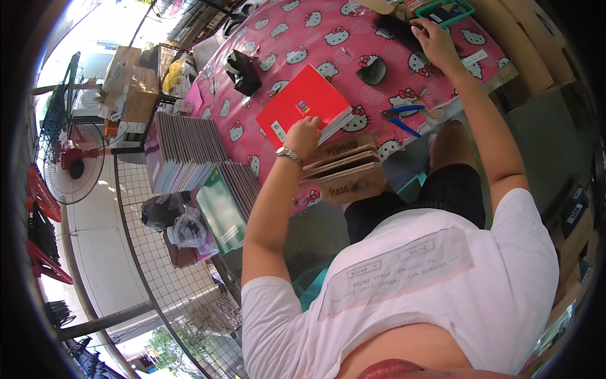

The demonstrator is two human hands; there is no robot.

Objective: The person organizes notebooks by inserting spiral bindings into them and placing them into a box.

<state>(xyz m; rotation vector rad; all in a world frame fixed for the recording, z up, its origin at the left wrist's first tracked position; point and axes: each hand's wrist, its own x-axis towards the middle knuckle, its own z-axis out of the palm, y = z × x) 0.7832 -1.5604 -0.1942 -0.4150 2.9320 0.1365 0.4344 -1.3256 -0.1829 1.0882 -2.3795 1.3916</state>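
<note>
My left hand (304,136) is closed on the near edge of a red notebook (307,101), which lies tilted on the table. White page edges show along the notebook's right side. At the far right, my right hand (435,45) has its fingers bent in at a bunch of thin black strands (400,33); whatever its fingertips hold is too small to make out. Blue-handled pliers (402,119) lie by the table's near edge. Between them and the strands sits a small black dish (372,71). A black tool like a tape dispenser (242,72) stands left of the notebook.
Stacked spiral notebooks (189,148) and green-covered ones (221,208) stand at the left. Upright brown cardboard pieces (350,170) stand at the near edge of the pink patterned tablecloth (281,38). A teal basket (447,12) is far right; a fan (76,163) stands far left.
</note>
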